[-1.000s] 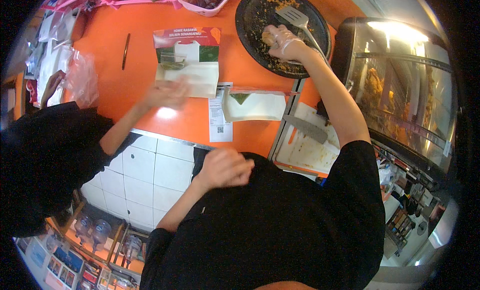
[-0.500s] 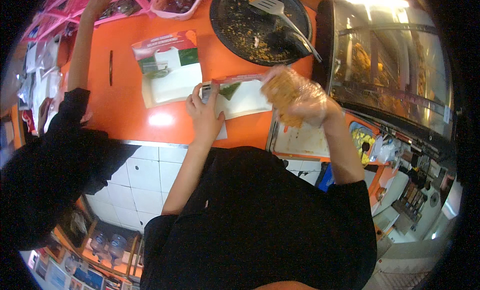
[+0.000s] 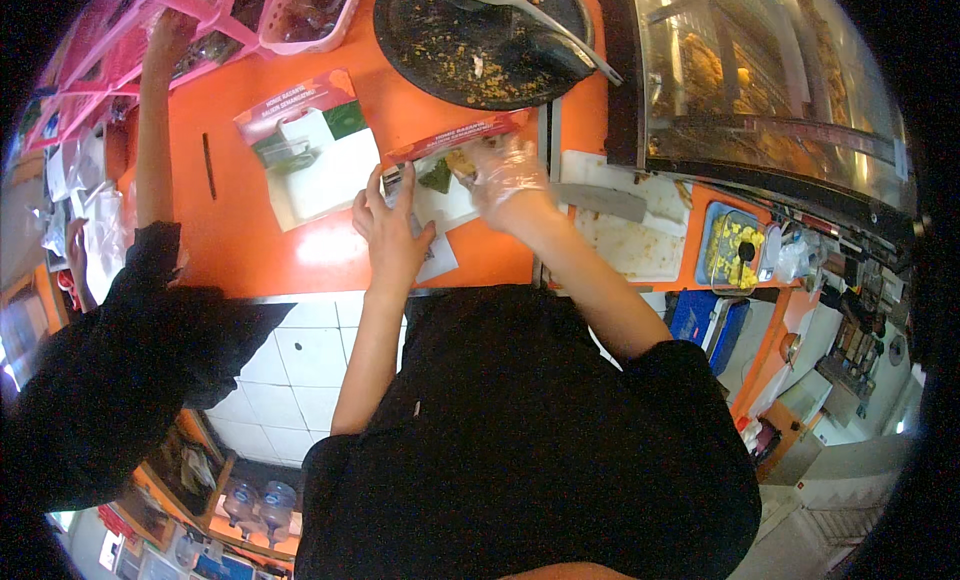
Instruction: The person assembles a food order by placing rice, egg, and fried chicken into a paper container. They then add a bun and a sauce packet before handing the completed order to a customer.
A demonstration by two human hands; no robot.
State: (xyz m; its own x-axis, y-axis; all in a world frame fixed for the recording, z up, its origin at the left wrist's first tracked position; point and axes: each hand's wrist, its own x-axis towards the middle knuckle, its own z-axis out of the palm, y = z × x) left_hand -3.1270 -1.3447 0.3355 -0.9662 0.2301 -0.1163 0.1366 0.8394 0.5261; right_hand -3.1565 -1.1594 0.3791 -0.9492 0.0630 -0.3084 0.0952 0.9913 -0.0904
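Note:
In front of me an open paper food box (image 3: 468,208) with a red printed lid stands on the orange counter (image 3: 330,265), a green leaf piece (image 3: 437,177) inside. My left hand (image 3: 393,225) grips its left side wall between spread fingers. Over the box's right part, my right hand (image 3: 510,180), in a clear plastic glove, is closed on a golden-brown fried chicken piece (image 3: 461,164), mostly hidden by the fingers. To the left a second open food box (image 3: 318,170) lies with its white inside facing up.
Beyond stands a round black pan (image 3: 430,55) with crumbs and a slotted spatula (image 3: 540,15). Right are a knife (image 3: 600,200) on a white board (image 3: 640,250), a tub of yellow pieces (image 3: 735,250) and a glass cabinet (image 3: 730,80). At left, a co-worker's arm (image 3: 157,130) reaches into pink baskets (image 3: 110,70).
My right hand has moved left and down with the fried chicken piece, from beside the box into it. My left hand stays at the box's side. The view has shifted slightly.

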